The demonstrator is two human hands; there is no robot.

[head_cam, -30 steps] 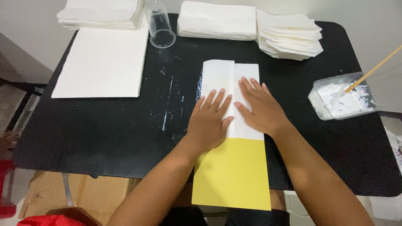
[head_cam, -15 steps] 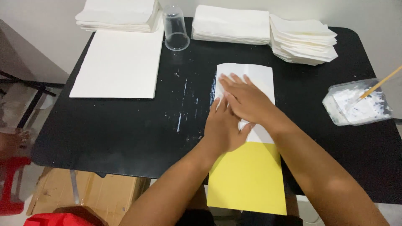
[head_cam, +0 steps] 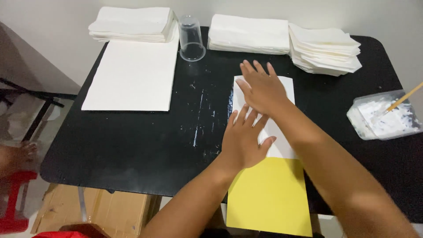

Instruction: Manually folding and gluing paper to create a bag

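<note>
Left hand (head_cam: pixel 243 140) flat, fingers spread wide, palm down on the white folded sheet (head_cam: pixel 282 147), gripping nothing. Right hand (head_cam: pixel 263 88) also flat and spread, pressing the far part of the same sheet, just beyond the left hand, forearm crossing over the sheet from the near right. White sheet lies on the black bench (head_cam: pixel 150 141), right of centre, long side running from far to near. Its near end overlaps a yellow sheet (head_cam: pixel 271 198) that hangs past the near edge of the bench. Large flat white pad (head_cam: pixel 130 75) at the far left of the bench. Clear plastic cup (head_cam: pixel 191 39), upside down, near the far edge, just beside the pad. Stacks of white folded paper (head_cam: pixel 249 33) along the far edge; fanned stack (head_cam: pixel 326 50) towards the far right corner. Clear tray of white paste (head_cam: pixel 385 117) at the right edge, with a wooden stick (head_cam: pixel 403 99) leaning in it. White smears on the bench left of the sheet.
</note>
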